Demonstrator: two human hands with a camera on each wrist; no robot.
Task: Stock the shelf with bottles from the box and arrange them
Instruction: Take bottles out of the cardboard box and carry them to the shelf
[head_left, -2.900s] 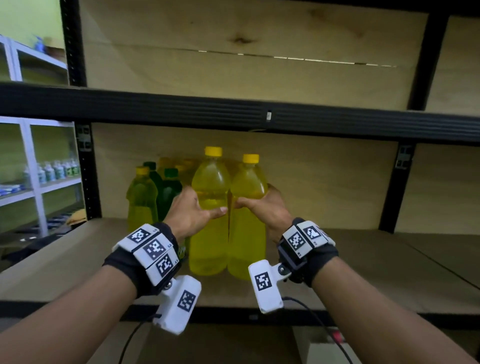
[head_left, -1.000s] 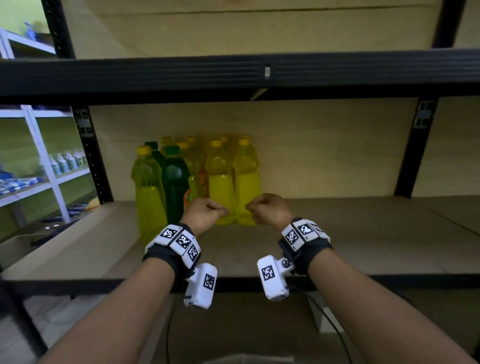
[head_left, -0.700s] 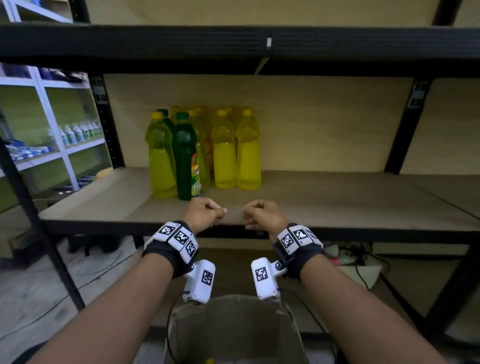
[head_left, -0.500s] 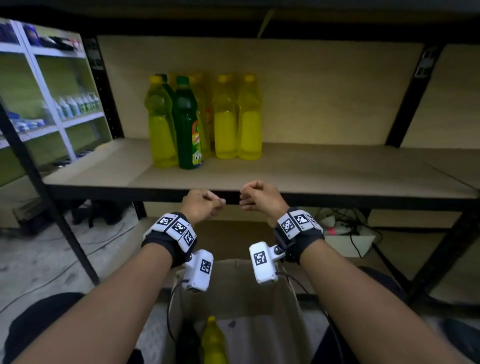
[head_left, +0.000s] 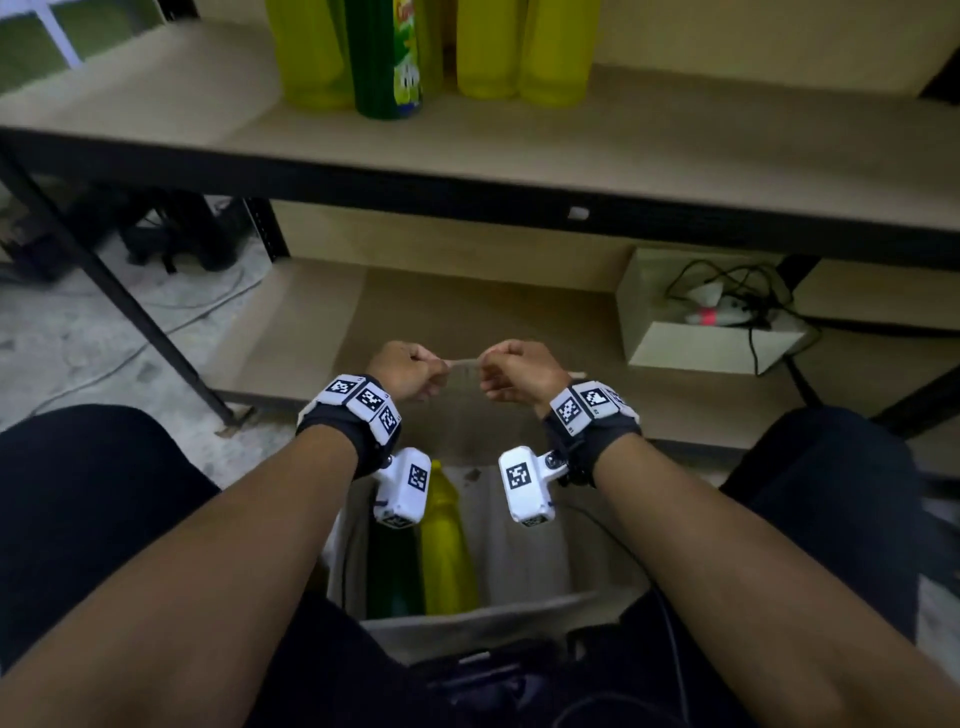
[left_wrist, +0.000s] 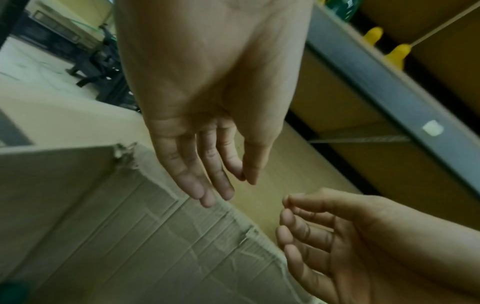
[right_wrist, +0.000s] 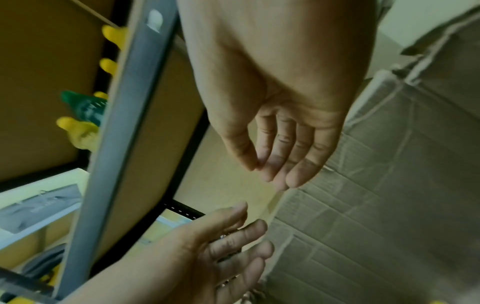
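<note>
- Your left hand (left_wrist: 207, 127) hangs loosely, empty, over the cardboard box (left_wrist: 145, 242).
- Your right hand (left_wrist: 335, 236) hovers near it, fingers relaxed.

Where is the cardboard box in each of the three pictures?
Head view: the cardboard box sits low in the middle, under both wrists, with a yellow bottle inside.
Left wrist view: the box fills the lower left, below the left hand.
Right wrist view: the box fills the right side, beside the right hand.
Shared landmark: the shelf's front edge.
</note>
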